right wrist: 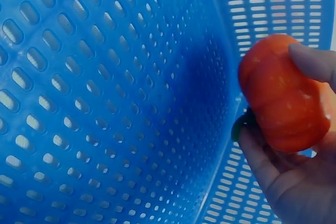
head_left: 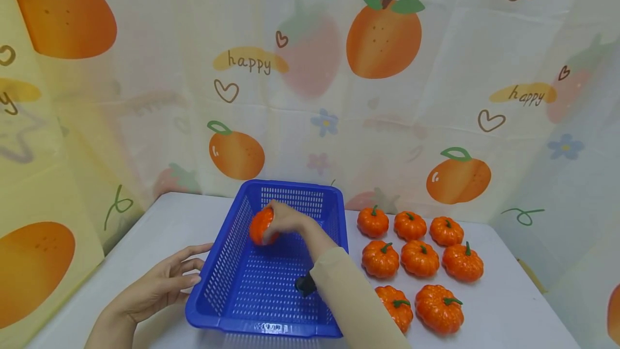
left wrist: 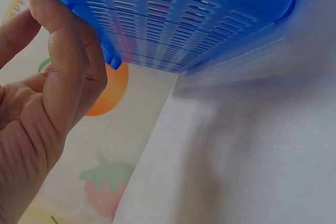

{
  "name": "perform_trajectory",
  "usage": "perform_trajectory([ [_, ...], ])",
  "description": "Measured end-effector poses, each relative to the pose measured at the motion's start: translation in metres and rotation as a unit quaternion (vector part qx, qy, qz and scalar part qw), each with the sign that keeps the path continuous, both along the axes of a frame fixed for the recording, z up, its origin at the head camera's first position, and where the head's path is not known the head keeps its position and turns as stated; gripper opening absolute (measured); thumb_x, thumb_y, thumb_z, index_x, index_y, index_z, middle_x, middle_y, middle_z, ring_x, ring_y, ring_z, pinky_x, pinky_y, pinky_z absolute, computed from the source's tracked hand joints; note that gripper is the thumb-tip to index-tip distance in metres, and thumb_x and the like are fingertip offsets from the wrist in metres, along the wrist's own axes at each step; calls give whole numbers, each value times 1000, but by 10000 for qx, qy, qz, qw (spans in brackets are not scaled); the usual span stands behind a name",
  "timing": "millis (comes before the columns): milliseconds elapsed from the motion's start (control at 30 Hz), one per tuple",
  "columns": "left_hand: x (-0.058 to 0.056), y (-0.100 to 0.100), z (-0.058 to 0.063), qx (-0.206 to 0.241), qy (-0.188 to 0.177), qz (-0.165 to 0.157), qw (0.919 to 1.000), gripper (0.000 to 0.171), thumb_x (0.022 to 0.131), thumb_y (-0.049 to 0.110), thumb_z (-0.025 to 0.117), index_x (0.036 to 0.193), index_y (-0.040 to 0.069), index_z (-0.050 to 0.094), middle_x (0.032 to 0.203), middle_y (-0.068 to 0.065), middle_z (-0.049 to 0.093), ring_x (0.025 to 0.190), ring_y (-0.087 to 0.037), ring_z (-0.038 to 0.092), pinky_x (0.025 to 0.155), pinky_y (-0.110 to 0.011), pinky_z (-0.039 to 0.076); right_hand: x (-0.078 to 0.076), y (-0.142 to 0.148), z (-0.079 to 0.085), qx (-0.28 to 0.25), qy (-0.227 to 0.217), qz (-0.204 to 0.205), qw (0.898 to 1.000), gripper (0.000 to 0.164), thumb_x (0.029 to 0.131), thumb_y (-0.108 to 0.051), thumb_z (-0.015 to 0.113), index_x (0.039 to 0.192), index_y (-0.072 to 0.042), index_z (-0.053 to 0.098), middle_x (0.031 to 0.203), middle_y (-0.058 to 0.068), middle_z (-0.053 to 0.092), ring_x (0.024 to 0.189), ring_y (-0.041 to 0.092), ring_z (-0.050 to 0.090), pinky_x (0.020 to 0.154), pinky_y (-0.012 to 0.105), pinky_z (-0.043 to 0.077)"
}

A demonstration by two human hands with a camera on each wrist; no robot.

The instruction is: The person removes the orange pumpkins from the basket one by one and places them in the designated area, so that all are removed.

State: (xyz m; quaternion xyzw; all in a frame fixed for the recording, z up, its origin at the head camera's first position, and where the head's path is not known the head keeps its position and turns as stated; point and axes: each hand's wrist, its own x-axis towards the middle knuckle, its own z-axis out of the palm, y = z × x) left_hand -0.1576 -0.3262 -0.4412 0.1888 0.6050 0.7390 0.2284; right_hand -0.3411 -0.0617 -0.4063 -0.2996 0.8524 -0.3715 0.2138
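A small orange pumpkin [head_left: 261, 225] is inside the blue plastic basket [head_left: 266, 327], toward its far left part. My right hand [head_left: 286, 218] grips it from the right, reaching in over the basket's right rim. In the right wrist view the thumb lies on one side of the pumpkin [right wrist: 283, 93] and the fingers curl under the other, near its green stem [right wrist: 239, 128]. My left hand [head_left: 162, 281] is at the basket's left wall, fingers loosely bent. The left wrist view shows that hand [left wrist: 58, 72] with fingertips right at the basket's rim.
Several orange pumpkins [head_left: 420, 258] with green stems stand in rows on the white table [head_left: 513, 306], right of the basket. A fruit-patterned cloth [head_left: 300, 96] hangs behind and along the sides. My right forearm overlaps the front left pumpkin [head_left: 394, 306] in the head view.
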Motion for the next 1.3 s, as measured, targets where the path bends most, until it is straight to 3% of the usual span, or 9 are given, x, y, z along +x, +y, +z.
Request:
perform_trajectory([
  [233,0,1,2,-143,-48,111,9998,53,104,4,36,149,32,35,118,4,58,106,-11,66,89,-35,59,-2,-2,0,-362,-49,-484,9982,76,64,-17,84,127,-10,43,121,11,55,102,23,57,91,36,55],
  [433,0,1,3,-184,-80,136,9997,52,104,4,37,147,33,36,118,4,58,106,-11,66,88,-34,59,-5,-5,2,-781,548,-822,9920,94,63,-20,88,143,-19,39,134,13,54,113,28,58,97,44,54],
  [600,-1,2,4,-229,-79,145,9996,52,103,4,37,147,32,36,117,4,59,106,-11,66,89,-35,59,-8,-7,7,-1185,1153,-1459,9754,94,64,-28,89,146,-21,44,138,12,52,118,29,56,98,46,53],
  [800,0,1,4,-275,-152,169,9994,51,104,5,38,147,33,37,117,4,59,105,-11,66,89,-35,59,-8,-10,13,-2150,1011,-2142,9475,85,67,-28,90,138,-16,45,137,9,53,119,28,56,99,47,53],
  [1133,0,1,3,-459,-268,294,9982,50,104,8,40,144,37,39,118,4,58,106,-10,64,90,-33,58,2,-13,33,-2933,950,-2267,9239,84,72,-32,86,140,-15,39,138,6,52,120,26,56,100,47,52],
  [1300,0,0,3,-368,-222,201,9989,51,104,6,38,145,37,39,118,5,58,107,-10,64,90,-33,58,7,-12,42,-3318,734,-2444,9082,78,77,-30,82,139,-15,37,139,8,48,120,26,56,102,45,52],
])
